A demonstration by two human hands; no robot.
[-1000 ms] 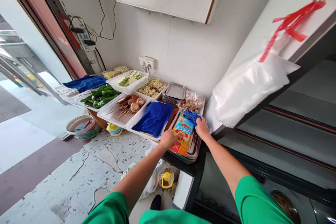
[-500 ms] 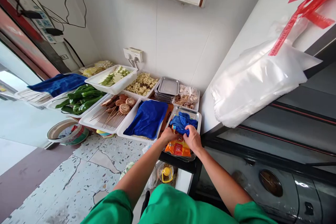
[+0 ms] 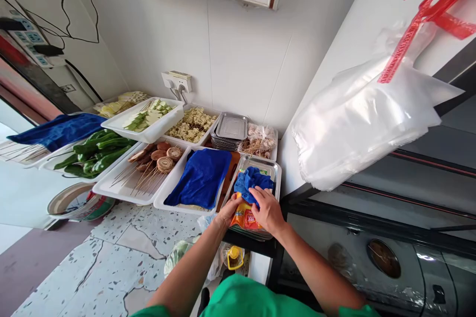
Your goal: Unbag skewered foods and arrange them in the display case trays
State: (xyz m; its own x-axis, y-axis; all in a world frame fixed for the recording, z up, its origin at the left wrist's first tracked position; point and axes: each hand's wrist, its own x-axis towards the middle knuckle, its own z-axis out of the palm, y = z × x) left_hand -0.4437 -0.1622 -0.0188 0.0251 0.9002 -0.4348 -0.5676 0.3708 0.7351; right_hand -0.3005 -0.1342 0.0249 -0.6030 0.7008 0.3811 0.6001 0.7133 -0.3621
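Observation:
A crumpled blue cloth [image 3: 251, 182] lies in a metal tray [image 3: 275, 171] in front of me, partly over an orange printed plastic packet [image 3: 246, 220]. My left hand [image 3: 227, 212] pinches the packet's left edge between thumb and fingers. Over the packet's right side is my right hand [image 3: 268, 212], its fingers stretched forward and apart, with the tips touching the near edge of the cloth. The packet's upper part is hidden by the cloth and my fingers.
White trays hold skewered mushrooms [image 3: 156, 158], green peppers [image 3: 96, 153] and sliced vegetables [image 3: 150, 114]. Another blue cloth [image 3: 201, 176] covers a tray beside my left hand. Stacked metal trays [image 3: 231, 129] stand behind. Clear plastic bags [image 3: 364, 114] hang at the right.
The view has shifted, and the trays appear further left. My right hand has loosened from the cloth, its fingers now stretched over it. My left hand has moved to the packet's left edge.

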